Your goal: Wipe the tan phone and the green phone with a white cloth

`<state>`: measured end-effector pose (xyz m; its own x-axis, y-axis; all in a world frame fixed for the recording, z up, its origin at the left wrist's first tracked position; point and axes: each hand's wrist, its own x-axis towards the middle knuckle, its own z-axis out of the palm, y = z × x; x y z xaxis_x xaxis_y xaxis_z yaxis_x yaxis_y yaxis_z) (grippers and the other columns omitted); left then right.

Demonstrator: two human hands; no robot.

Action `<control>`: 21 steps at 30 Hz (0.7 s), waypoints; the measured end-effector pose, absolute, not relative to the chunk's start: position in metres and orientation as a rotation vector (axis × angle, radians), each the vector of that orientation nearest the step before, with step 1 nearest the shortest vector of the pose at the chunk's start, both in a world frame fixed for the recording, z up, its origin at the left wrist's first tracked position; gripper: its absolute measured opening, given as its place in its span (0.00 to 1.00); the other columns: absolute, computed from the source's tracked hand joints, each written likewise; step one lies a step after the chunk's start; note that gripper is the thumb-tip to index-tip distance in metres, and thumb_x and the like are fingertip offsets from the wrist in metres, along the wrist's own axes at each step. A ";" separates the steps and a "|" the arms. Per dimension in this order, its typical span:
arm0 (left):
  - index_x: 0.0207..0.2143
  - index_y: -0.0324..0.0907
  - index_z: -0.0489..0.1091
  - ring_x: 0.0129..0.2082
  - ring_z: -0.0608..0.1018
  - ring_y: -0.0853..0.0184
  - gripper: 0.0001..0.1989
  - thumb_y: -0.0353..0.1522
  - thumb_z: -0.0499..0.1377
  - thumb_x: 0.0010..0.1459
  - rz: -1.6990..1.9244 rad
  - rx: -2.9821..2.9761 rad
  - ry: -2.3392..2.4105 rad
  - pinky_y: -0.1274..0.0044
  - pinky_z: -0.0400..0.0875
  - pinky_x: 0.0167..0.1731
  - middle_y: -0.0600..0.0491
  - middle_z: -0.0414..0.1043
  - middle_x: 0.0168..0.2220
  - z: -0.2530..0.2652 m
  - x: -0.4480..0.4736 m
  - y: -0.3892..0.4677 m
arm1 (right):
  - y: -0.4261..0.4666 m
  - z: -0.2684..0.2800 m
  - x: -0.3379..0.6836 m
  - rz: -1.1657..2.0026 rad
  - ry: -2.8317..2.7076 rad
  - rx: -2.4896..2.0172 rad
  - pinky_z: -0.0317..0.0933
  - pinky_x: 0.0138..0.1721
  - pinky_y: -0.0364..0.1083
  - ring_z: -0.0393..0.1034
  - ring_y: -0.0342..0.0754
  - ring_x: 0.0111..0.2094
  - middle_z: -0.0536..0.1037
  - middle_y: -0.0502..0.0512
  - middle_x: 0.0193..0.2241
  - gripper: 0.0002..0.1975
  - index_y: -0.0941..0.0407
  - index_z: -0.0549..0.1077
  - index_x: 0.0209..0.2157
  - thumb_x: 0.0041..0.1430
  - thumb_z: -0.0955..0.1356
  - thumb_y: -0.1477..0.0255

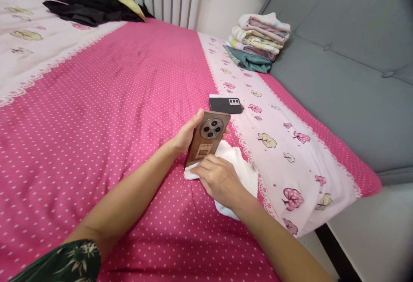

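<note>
The left hand (pixel 189 135) holds a brown phone (pixel 208 141) up at a slant over the pink bed (pixel 151 80). Its back shows a big round camera part and a small label. The right hand (pixel 220 179) has its fingers bent around a bit of white cloth (pixel 242 168) and presses it on the bottom end of the phone. The rest of the cloth lies on the bed under that hand. A black phone (pixel 221 105) lies face down just past the brown one. Farther off sits a pile of folded cloths (pixel 258 37), next to the gray headboard (pixel 338 45).
</note>
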<state>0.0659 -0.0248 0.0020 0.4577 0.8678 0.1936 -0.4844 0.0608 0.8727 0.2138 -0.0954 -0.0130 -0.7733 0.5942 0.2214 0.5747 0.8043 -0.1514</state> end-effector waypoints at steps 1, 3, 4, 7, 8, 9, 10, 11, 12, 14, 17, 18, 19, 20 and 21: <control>0.49 0.34 0.73 0.36 0.80 0.59 0.44 0.64 0.49 0.52 1.072 1.087 0.437 0.71 0.72 0.37 0.41 0.80 0.38 0.002 0.066 -0.025 | -0.095 -0.013 0.214 0.109 -2.732 -0.899 0.62 0.37 0.48 0.69 0.49 0.39 0.80 0.53 0.35 0.12 0.55 0.79 0.40 0.59 0.67 0.81; 0.49 0.34 0.73 0.36 0.80 0.59 0.44 0.64 0.49 0.52 1.070 1.090 0.430 0.71 0.72 0.37 0.42 0.80 0.38 0.002 0.066 -0.025 | -0.095 -0.013 0.214 0.109 -2.728 -0.894 0.62 0.37 0.48 0.69 0.49 0.39 0.80 0.53 0.36 0.12 0.55 0.79 0.40 0.59 0.67 0.81; 0.49 0.34 0.73 0.36 0.80 0.59 0.44 0.63 0.49 0.52 1.071 1.090 0.427 0.71 0.72 0.37 0.41 0.80 0.38 0.002 0.066 -0.025 | -0.094 -0.013 0.213 0.111 -2.725 -0.890 0.62 0.37 0.48 0.69 0.49 0.39 0.80 0.53 0.36 0.12 0.56 0.79 0.40 0.59 0.67 0.81; 0.49 0.34 0.73 0.36 0.80 0.60 0.43 0.63 0.50 0.52 1.073 1.086 0.422 0.71 0.72 0.37 0.42 0.80 0.38 0.002 0.066 -0.025 | -0.094 -0.013 0.213 0.113 -2.722 -0.886 0.62 0.37 0.48 0.69 0.50 0.38 0.81 0.53 0.36 0.12 0.55 0.79 0.41 0.59 0.67 0.81; 0.49 0.34 0.73 0.36 0.80 0.60 0.43 0.63 0.51 0.52 1.072 1.082 0.421 0.72 0.72 0.36 0.42 0.80 0.38 0.002 0.066 -0.025 | -0.094 -0.013 0.213 0.112 -2.722 -0.886 0.62 0.37 0.48 0.69 0.50 0.38 0.81 0.53 0.36 0.12 0.55 0.79 0.41 0.59 0.67 0.82; 0.48 0.35 0.73 0.35 0.80 0.60 0.42 0.63 0.51 0.52 1.073 1.077 0.422 0.72 0.72 0.35 0.42 0.80 0.38 0.002 0.066 -0.025 | -0.095 -0.013 0.213 0.112 -2.721 -0.885 0.62 0.37 0.48 0.69 0.50 0.38 0.81 0.53 0.36 0.12 0.55 0.79 0.41 0.59 0.67 0.82; 0.48 0.35 0.74 0.35 0.80 0.60 0.42 0.63 0.51 0.52 1.073 1.073 0.421 0.73 0.72 0.35 0.42 0.80 0.38 0.003 0.066 -0.025 | -0.095 -0.013 0.213 0.111 -2.720 -0.885 0.62 0.37 0.48 0.69 0.50 0.39 0.81 0.53 0.36 0.12 0.56 0.79 0.41 0.59 0.67 0.82; 0.48 0.35 0.74 0.35 0.81 0.61 0.42 0.63 0.51 0.52 1.073 1.070 0.421 0.73 0.72 0.34 0.42 0.80 0.38 0.003 0.066 -0.025 | -0.095 -0.013 0.213 0.111 -2.720 -0.884 0.62 0.37 0.48 0.69 0.50 0.38 0.80 0.53 0.36 0.12 0.56 0.79 0.41 0.58 0.67 0.82; 0.47 0.35 0.74 0.35 0.81 0.61 0.42 0.63 0.51 0.52 1.074 1.068 0.420 0.73 0.72 0.34 0.42 0.80 0.38 0.003 0.066 -0.025 | -0.095 -0.013 0.213 0.110 -2.719 -0.883 0.62 0.37 0.48 0.69 0.50 0.38 0.80 0.53 0.35 0.12 0.56 0.79 0.40 0.58 0.67 0.82; 0.47 0.35 0.74 0.34 0.81 0.61 0.42 0.63 0.52 0.52 1.076 1.067 0.419 0.73 0.72 0.34 0.42 0.80 0.37 0.003 0.066 -0.025 | -0.096 -0.013 0.214 0.110 -2.719 -0.884 0.62 0.37 0.48 0.69 0.50 0.38 0.80 0.53 0.35 0.12 0.56 0.79 0.40 0.59 0.67 0.82; 0.48 0.35 0.73 0.34 0.81 0.61 0.42 0.63 0.52 0.52 1.074 1.069 0.416 0.73 0.72 0.34 0.43 0.80 0.37 0.003 0.066 -0.025 | -0.095 -0.014 0.214 0.109 -2.718 -0.882 0.62 0.36 0.48 0.69 0.50 0.38 0.80 0.53 0.35 0.12 0.56 0.79 0.40 0.58 0.67 0.82; 0.48 0.35 0.73 0.34 0.81 0.61 0.42 0.63 0.52 0.52 1.073 1.068 0.417 0.73 0.72 0.35 0.43 0.80 0.36 0.003 0.066 -0.025 | -0.095 -0.014 0.214 0.108 -2.718 -0.881 0.62 0.36 0.48 0.69 0.50 0.38 0.80 0.53 0.35 0.12 0.56 0.79 0.40 0.58 0.67 0.82; 0.48 0.35 0.73 0.34 0.81 0.61 0.42 0.63 0.51 0.52 1.071 1.068 0.418 0.72 0.72 0.35 0.43 0.80 0.36 0.002 0.066 -0.025 | -0.095 -0.014 0.214 0.107 -2.720 -0.879 0.62 0.36 0.48 0.69 0.50 0.38 0.80 0.53 0.35 0.12 0.56 0.79 0.40 0.58 0.67 0.82; 0.48 0.35 0.73 0.34 0.81 0.60 0.42 0.63 0.51 0.52 1.068 1.067 0.419 0.72 0.72 0.35 0.43 0.80 0.36 0.002 0.065 -0.025 | -0.095 -0.014 0.214 0.105 -2.722 -0.881 0.62 0.36 0.48 0.69 0.50 0.38 0.80 0.53 0.35 0.12 0.56 0.79 0.40 0.58 0.68 0.82; 0.49 0.35 0.73 0.35 0.81 0.60 0.42 0.63 0.51 0.52 1.065 1.066 0.419 0.72 0.72 0.36 0.43 0.80 0.37 0.002 0.065 -0.025 | -0.095 -0.014 0.214 0.104 -2.725 -0.884 0.61 0.36 0.48 0.69 0.50 0.38 0.80 0.53 0.35 0.12 0.56 0.79 0.40 0.57 0.68 0.82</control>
